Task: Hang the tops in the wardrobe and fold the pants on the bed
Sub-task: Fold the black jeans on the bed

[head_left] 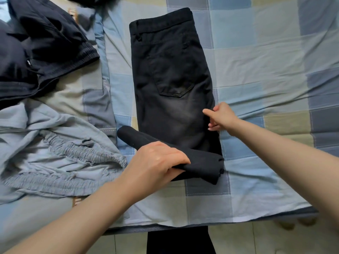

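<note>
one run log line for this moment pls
step: folding black denim pants | left hand: grips rolled leg | right hand: pinches side edge

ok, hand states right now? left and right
Left hand: gripping the folded leg end of the black pants.
Right hand: pinching the pants' right edge.

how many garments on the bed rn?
3, maybe more hidden: black jeans centre, left hand gripping the rolled leg end; grey-blue pants lower left; dark navy pile upper left, possibly several pieces.
</note>
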Available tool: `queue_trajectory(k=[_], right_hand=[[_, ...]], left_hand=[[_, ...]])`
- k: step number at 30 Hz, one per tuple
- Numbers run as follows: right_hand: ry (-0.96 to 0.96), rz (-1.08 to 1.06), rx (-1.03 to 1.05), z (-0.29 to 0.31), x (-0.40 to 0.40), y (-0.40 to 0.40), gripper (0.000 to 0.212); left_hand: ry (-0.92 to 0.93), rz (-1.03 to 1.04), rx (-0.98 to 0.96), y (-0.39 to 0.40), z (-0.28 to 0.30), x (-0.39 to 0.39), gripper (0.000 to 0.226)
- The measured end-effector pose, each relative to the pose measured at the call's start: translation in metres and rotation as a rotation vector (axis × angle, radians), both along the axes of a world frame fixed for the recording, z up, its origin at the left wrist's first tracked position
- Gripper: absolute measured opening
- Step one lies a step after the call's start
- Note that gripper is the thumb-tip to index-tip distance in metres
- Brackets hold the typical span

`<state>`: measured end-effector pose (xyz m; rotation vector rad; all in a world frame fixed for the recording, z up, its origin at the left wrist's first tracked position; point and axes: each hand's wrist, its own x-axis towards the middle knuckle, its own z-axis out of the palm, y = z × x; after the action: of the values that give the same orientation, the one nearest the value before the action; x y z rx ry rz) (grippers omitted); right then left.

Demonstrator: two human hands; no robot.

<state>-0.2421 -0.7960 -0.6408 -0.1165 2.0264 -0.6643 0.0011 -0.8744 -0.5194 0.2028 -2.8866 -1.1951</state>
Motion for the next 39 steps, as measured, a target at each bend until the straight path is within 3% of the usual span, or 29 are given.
queue_trajectory(k=[4, 7, 11, 15, 17, 19, 21, 23, 24, 28, 30, 34, 37, 39], right_hand=[[0.196, 0.283, 0.174, 0.002, -0.014, 0.007, 0.046], [0.164, 0.338, 0.178, 0.007, -0.024, 0.014, 0.039], [0.381, 0.593, 0.154, 0.015, -0.02, 0.007, 0.029], [0.417, 0.784, 0.136, 0.001, 0.007, -0.009, 0.032], [0.291, 0.827, 0.122, -0.01, 0.014, -0.02, 0.039], [0.053, 0.706, 0.106, -0.02, 0.015, -0.029, 0.057], [-0.255, 0.376, 0.076, -0.024, 0.007, -0.035, 0.07], [-0.684, 0.01, 0.054, -0.024, -0.008, -0.035, 0.078], [-0.809, -0.026, 0.043, -0.024, -0.016, -0.032, 0.081], [-0.924, 0.008, 0.027, -0.035, -0.035, -0.016, 0.109], [-0.892, -0.084, -0.02, -0.037, -0.037, -0.007, 0.103], [-0.68, -0.079, -0.109, -0.03, -0.036, 0.008, 0.065], [-0.539, 0.121, -0.148, -0.023, -0.03, 0.02, 0.036], [-0.423, 0.234, -0.163, -0.019, -0.026, 0.024, 0.017]], left_hand=[[-0.027, 0.027, 0.008, -0.004, -0.001, -0.006, 0.018], [-0.022, 0.037, 0.017, -0.002, -0.002, -0.008, 0.018], [-0.001, 0.082, 0.004, -0.003, -0.002, -0.009, 0.013], [0.005, 0.146, -0.015, -0.01, -0.003, -0.013, 0.01], [-0.012, 0.154, 0.008, -0.017, -0.002, -0.02, 0.013], [-0.039, 0.178, 0.038, -0.03, -0.005, -0.032, 0.016], [-0.08, 0.227, 0.062, -0.048, -0.013, -0.048, 0.017], [-0.123, 0.285, 0.075, -0.066, -0.032, -0.068, 0.016], [-0.155, 0.312, 0.08, -0.074, -0.046, -0.08, 0.016], [-0.329, 0.423, 0.098, -0.096, -0.108, -0.112, 0.023], [-0.417, 0.479, 0.101, -0.105, -0.131, -0.119, 0.029], [-0.53, 0.52, 0.048, -0.128, -0.143, -0.107, 0.036], [-0.606, 0.489, 0.031, -0.143, -0.139, -0.086, 0.035], [-0.604, 0.459, 0.092, -0.15, -0.136, -0.076, 0.022]])
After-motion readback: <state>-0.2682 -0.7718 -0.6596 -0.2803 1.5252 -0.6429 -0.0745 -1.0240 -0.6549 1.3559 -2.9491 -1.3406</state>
